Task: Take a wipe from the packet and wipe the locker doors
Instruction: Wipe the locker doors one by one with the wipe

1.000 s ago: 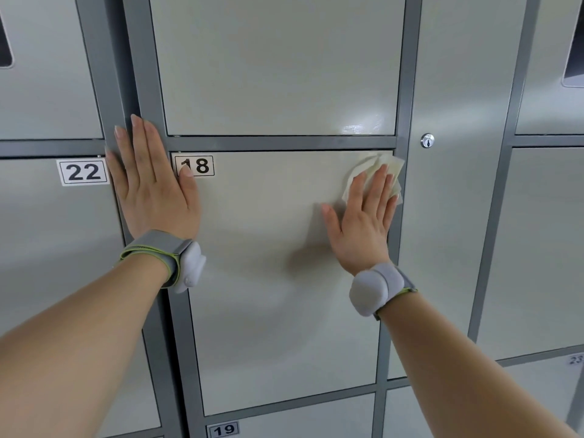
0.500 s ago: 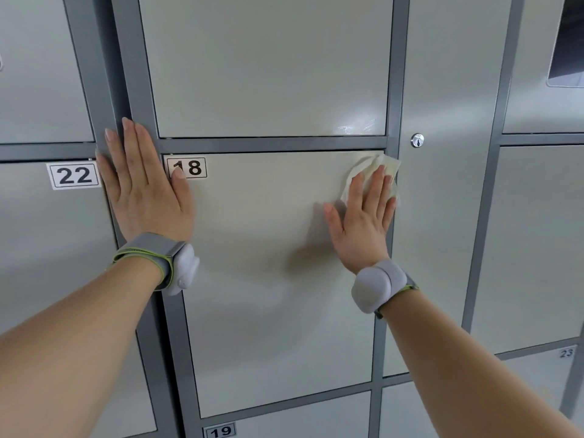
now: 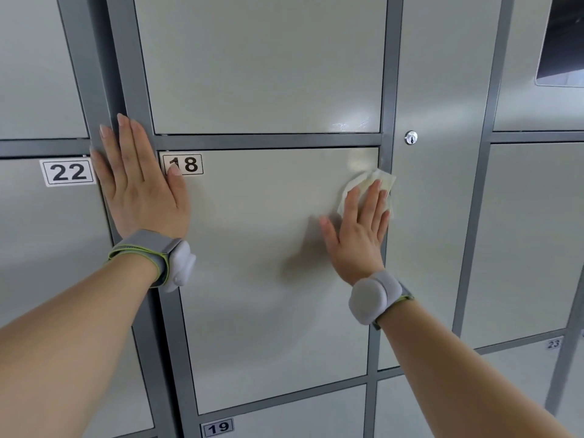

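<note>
Now your right hand (image 3: 360, 232) presses the wipe (image 3: 377, 181) flat on the upper right corner of locker door 18 (image 3: 268, 295).
Your fingers (image 3: 373, 203) lie straight over it, pinning rather than gripping; your left hand (image 3: 139, 191) rests flat and empty on the grey frame post (image 3: 126, 74) beside the 18 label (image 3: 189, 164). The wipe looks thin, limp and damp, so it will likely bunch or slip: work it under the whole palm with even pressure, a fold tucked beneath.
</note>
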### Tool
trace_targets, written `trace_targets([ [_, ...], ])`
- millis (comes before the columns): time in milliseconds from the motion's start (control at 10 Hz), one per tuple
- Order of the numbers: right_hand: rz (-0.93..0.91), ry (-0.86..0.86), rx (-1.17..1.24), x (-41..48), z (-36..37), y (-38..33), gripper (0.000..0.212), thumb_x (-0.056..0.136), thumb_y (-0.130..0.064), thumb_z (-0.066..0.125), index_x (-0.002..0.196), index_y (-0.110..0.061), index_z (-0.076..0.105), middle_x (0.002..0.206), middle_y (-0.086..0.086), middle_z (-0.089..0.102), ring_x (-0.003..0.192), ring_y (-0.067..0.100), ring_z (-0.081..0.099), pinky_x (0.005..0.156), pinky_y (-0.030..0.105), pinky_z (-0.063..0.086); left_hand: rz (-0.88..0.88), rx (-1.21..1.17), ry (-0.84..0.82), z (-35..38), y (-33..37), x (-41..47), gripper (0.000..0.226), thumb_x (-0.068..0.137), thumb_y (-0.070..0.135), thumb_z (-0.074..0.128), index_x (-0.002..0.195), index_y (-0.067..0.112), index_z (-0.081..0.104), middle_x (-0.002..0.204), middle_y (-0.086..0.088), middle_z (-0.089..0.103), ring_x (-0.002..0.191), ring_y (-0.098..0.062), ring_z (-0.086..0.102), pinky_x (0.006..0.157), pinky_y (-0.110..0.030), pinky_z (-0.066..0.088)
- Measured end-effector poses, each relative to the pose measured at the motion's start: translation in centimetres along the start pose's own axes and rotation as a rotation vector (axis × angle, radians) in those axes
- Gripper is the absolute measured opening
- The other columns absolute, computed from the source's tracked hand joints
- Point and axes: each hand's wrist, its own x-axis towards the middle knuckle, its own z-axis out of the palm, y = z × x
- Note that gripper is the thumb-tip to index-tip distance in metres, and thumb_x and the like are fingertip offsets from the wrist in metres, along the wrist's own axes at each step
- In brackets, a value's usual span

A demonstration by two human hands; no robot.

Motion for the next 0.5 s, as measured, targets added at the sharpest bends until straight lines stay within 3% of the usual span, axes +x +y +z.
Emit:
trace_targets([
  [100,0.005,0.029,0.033,2.1,-1.2,-0.7,0.088,0.082,-0.067,0.013,0.151,-0.014,0.002,0.156,0.014,-0.019,0.143,0.029,-0.021,0.115,0.044,-0.013,0.007,0.001,0.007,0.0,-0.1,0.0,0.061,0.097,0.025,0.029,0.148,-0.003,0.014,0.156,-0.018,0.013,0.144,-0.037,0.008,0.116,-0.032,-0.012],
  [500,-0.033,-0.079,-0.014,-0.8,0.0,-0.8,0.091,0.078,-0.071,0.004,0.151,-0.018,-0.003,0.153,0.013,-0.027,0.140,0.028,-0.029,0.113,0.042,-0.017,0.006,-0.010,0.004,-0.1,-0.1,0.0,0.061,0.096,0.026,0.029,0.148,-0.003,0.013,0.156,-0.018,0.012,0.144,-0.037,0.008,0.115,-0.031,-0.014],
])
